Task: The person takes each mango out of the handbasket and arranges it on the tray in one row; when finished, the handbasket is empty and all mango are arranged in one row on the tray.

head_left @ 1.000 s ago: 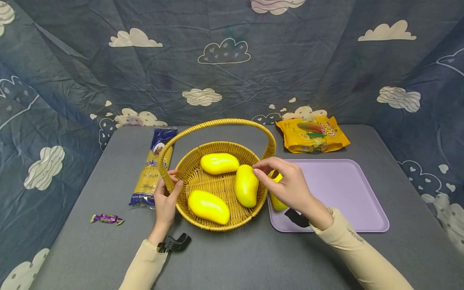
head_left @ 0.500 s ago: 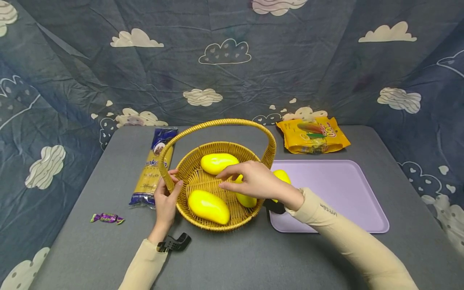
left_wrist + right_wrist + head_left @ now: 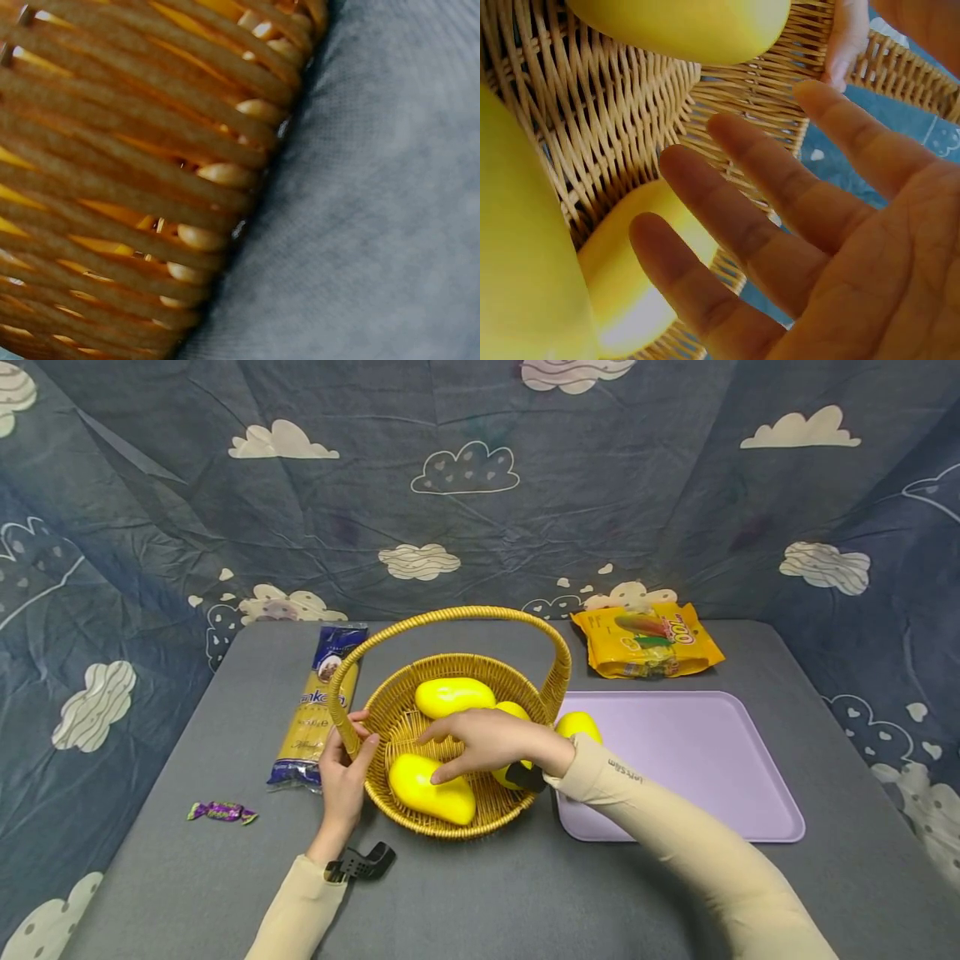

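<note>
A wicker basket (image 3: 459,832) with a tall arched handle stands mid-table, holding three yellow mangoes. My left hand (image 3: 343,785) grips its left side at the foot of the handle; the left wrist view is filled by the woven wall (image 3: 127,172) and grey cloth. Inside the basket, my right hand (image 3: 491,740) hovers with spread, slightly bent fingers and its thumb over the front mango (image 3: 429,793). The back mango (image 3: 453,698) lies beyond it, and the right-hand mango (image 3: 514,710) is partly hidden under the hand. In the right wrist view, no mango is gripped by the fingers (image 3: 776,180).
A lilac tray (image 3: 697,760) at right bears another mango (image 3: 579,725), partly hidden by the sleeve. Behind it lies an orange snack bag (image 3: 648,641). Left of the basket are a pasta packet (image 3: 306,718) and a purple-wrapped candy (image 3: 222,812).
My right hand has left the right-hand mango and moved left and down across the basket to above the front mango. The left hand and basket have stayed put.
</note>
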The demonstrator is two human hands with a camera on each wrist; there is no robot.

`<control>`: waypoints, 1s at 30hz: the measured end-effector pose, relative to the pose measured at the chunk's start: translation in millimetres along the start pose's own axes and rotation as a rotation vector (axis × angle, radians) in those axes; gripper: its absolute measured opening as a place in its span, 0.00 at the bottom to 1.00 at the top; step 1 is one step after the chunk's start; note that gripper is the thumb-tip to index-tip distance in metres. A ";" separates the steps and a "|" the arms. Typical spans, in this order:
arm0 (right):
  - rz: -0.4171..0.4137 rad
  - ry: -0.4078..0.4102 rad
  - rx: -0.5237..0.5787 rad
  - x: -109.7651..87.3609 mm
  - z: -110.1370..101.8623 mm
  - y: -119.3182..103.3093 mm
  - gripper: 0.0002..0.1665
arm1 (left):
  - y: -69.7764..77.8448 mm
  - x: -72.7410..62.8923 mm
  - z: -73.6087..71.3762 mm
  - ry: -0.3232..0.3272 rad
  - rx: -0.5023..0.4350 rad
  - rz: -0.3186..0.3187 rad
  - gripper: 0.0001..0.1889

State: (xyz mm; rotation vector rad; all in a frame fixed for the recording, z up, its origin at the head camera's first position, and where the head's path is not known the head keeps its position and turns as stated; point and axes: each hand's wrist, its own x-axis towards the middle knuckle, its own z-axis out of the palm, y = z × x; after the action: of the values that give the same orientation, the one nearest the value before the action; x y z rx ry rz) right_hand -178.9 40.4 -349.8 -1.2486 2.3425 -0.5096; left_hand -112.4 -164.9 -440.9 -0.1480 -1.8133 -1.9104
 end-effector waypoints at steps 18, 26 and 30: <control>0.079 -0.175 0.046 24.3 18.9 -4.4 0.39 | -27.2 0.5 -7.3 0.003 -0.012 -0.001 0.09; 0.115 -0.211 0.063 30.2 24.1 -1.5 0.44 | -27.3 1.3 -7.5 0.000 -0.019 0.000 0.09; 0.116 -0.198 0.090 32.5 25.2 3.0 0.44 | -27.2 0.9 -8.0 0.002 -0.021 0.000 0.09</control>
State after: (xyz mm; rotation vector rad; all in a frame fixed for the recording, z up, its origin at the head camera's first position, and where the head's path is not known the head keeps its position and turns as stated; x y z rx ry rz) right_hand -183.7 11.7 -379.0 -1.0642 2.1851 -0.4277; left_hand -122.6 -173.1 -466.1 -0.1525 -1.7925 -1.9294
